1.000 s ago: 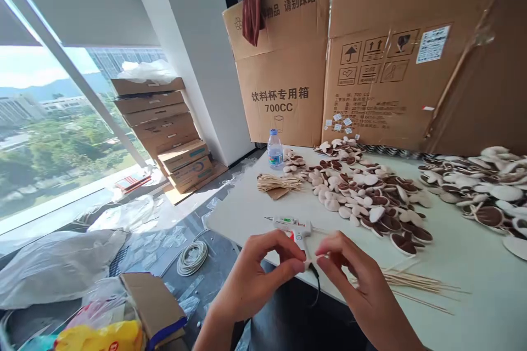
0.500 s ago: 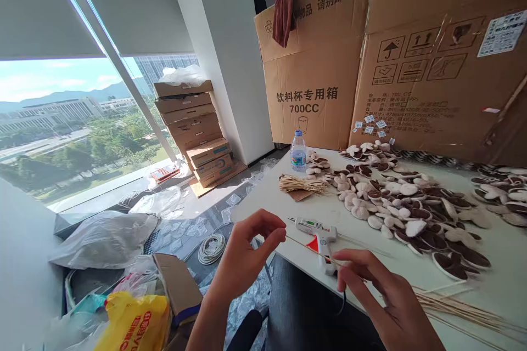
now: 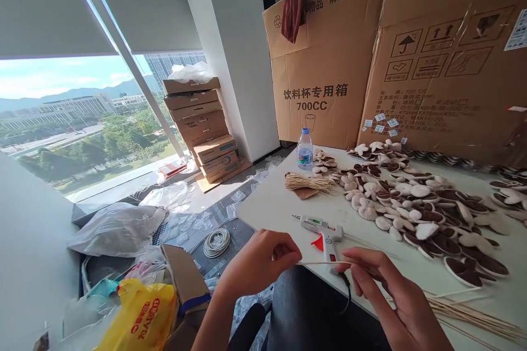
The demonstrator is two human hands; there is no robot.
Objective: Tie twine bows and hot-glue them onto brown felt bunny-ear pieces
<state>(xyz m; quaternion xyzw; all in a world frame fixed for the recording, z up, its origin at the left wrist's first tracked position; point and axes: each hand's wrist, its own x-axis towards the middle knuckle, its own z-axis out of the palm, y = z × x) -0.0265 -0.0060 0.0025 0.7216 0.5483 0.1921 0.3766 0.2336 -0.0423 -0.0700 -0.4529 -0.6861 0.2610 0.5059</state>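
A thin wooden stick (image 3: 323,262) spans the gap between my hands, lying nearly level over the table's front edge. My left hand (image 3: 267,258) pinches one end between thumb and fingers. The other end is gripped by the fingertips of my right hand (image 3: 381,282). Just beyond the stick lies a white glue gun (image 3: 328,236) with a red trigger, its nozzle pointing left. To the right of my right hand, several loose wooden sticks (image 3: 473,312) rest on the table.
Brown-and-white plush pieces (image 3: 411,197) are heaped across the table (image 3: 267,205). A bundle of sticks (image 3: 308,182) and a water bottle (image 3: 304,149) stand farther back. Large cardboard boxes (image 3: 325,60) rise behind. On the left floor are a coiled cable (image 3: 217,243) and a yellow bag (image 3: 144,312).
Both hands have come lower in view, my left one also rightward. The stick has gone from slanted to nearly level. The view has turned slightly left.
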